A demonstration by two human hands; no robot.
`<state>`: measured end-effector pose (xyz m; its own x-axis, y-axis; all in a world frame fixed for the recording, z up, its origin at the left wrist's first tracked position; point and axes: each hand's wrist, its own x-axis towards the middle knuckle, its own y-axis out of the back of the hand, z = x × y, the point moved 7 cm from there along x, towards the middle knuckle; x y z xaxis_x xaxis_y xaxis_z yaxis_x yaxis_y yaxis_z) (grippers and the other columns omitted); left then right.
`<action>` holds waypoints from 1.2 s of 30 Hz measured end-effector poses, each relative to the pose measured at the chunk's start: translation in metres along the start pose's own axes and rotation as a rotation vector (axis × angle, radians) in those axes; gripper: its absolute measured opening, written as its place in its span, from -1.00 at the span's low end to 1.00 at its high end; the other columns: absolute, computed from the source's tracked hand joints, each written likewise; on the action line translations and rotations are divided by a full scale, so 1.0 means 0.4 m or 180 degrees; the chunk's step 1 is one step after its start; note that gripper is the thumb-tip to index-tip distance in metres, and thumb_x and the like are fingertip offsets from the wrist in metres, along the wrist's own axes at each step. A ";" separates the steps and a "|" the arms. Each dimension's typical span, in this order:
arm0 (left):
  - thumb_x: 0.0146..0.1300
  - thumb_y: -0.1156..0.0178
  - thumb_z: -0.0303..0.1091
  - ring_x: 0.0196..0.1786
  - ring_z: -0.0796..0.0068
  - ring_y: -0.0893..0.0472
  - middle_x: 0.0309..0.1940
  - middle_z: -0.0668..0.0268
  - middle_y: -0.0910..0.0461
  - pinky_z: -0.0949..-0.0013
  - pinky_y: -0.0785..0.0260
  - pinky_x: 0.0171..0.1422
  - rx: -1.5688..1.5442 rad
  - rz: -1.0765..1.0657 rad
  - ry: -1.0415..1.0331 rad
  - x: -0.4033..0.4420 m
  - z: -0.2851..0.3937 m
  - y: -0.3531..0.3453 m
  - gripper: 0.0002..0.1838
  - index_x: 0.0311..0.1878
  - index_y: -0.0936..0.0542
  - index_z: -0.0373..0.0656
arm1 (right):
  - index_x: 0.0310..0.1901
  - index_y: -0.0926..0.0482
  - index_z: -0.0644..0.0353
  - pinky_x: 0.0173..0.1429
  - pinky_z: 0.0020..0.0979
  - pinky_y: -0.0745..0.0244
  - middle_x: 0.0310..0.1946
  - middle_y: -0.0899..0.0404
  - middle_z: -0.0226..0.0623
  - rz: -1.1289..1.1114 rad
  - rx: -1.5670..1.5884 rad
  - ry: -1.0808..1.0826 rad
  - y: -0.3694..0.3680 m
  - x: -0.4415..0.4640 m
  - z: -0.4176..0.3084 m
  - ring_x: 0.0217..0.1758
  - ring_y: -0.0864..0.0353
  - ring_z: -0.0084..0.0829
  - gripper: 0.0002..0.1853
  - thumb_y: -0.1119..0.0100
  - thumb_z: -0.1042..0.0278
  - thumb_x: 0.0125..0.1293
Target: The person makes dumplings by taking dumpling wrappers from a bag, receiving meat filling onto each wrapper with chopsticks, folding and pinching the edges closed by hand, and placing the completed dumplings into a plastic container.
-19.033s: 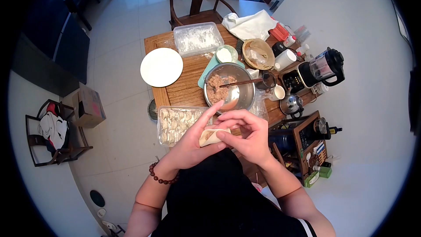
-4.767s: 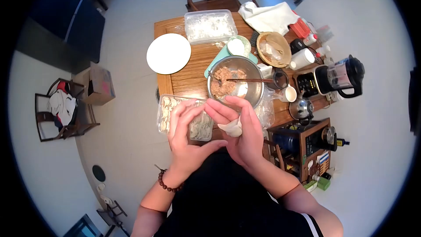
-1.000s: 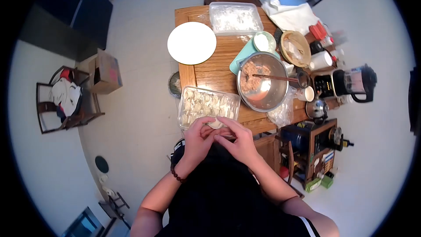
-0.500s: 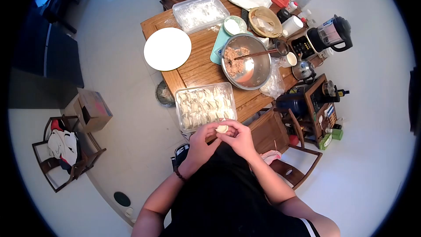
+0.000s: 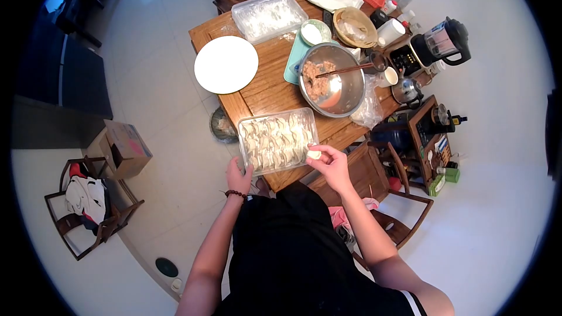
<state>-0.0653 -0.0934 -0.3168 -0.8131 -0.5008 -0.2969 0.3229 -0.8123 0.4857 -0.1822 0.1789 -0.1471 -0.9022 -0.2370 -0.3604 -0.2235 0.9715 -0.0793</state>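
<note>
A pale folded dumpling point(image 5: 314, 154) is held between the fingertips of my right hand point(image 5: 331, 167), beside the right edge of a clear tray point(image 5: 256, 118). Rows of several dumplings point(image 5: 275, 140) fill that tray. My left hand point(image 5: 239, 175) is at the tray's lower left corner, thumb and fingers apart, with nothing in it. Beyond the tray stands a metal bowl point(image 5: 349, 90) with pinkish minced filling point(image 5: 317, 82) and brown chopsticks point(image 5: 345, 71) resting in it.
A white plate point(image 5: 226, 65) lies at the table's left, with a floured plastic tray point(image 5: 269, 16) behind. Around the bowl are a teal board point(image 5: 293, 61), a small bowl point(image 5: 312, 34), a basket point(image 5: 355, 27) and a plastic bag point(image 5: 368, 110). A blender point(image 5: 444, 40) stands right.
Both hands were together around the dumpling. Now they are apart: the left has moved to the tray's lower left corner, and the right has carried the dumpling to the tray's right edge.
</note>
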 end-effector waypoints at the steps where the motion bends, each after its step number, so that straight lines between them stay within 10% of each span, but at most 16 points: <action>1: 0.26 -0.38 -0.30 0.02 0.11 -0.64 0.10 0.00 -0.58 0.16 -0.49 0.17 -0.0001 -0.0011 0.0006 0.003 -0.008 -0.006 -0.48 0.21 -0.48 -0.33 | 0.10 -0.63 0.39 -0.13 -0.69 -0.53 -0.19 -0.73 -0.40 0.0043 -0.0122 0.0042 0.011 0.011 0.001 -0.22 -0.64 -0.75 -0.65 -0.39 0.70 0.28; 14: 0.29 -0.13 -0.61 -0.16 0.10 -0.74 -0.01 -0.01 -0.67 0.17 -0.59 -0.06 0.0119 -0.0362 -0.0194 0.045 -0.022 -0.004 -0.61 0.19 -0.46 -0.22 | -0.07 -0.73 0.28 -0.29 -0.52 -0.52 -0.30 -0.69 -0.34 0.0287 -0.2056 0.0732 0.098 0.144 0.007 -0.45 -0.55 -0.63 -0.71 -0.50 0.55 0.14; 22: 0.32 -0.07 -0.69 -0.14 0.18 -0.77 0.03 0.03 -0.67 0.23 -0.61 -0.06 0.0413 -0.0480 -0.0417 0.099 -0.051 0.035 -0.61 0.20 -0.45 -0.21 | -0.04 -0.69 0.28 0.05 -0.15 -0.61 -0.05 -0.67 -0.05 -0.0371 -0.2933 0.0916 0.051 0.240 0.069 -0.02 -0.68 0.02 -0.73 -0.37 0.51 0.19; 36: 0.32 -0.04 -0.72 -0.09 0.14 -0.78 0.02 0.03 -0.67 0.23 -0.63 -0.03 0.0447 -0.0545 -0.0316 0.114 -0.024 0.050 -0.62 0.18 -0.45 -0.25 | -0.05 -0.65 0.24 0.16 -0.04 -0.60 0.00 -0.65 -0.06 -0.0968 -0.4016 0.0734 0.007 0.324 0.157 0.07 -0.66 0.02 -0.76 -0.21 0.47 0.24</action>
<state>-0.0913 -0.1353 -0.3284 -0.8961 -0.3218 -0.3058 0.1114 -0.8297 0.5469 -0.2763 0.1515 -0.2525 -0.7690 -0.5610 -0.3066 -0.5022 0.2334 0.8327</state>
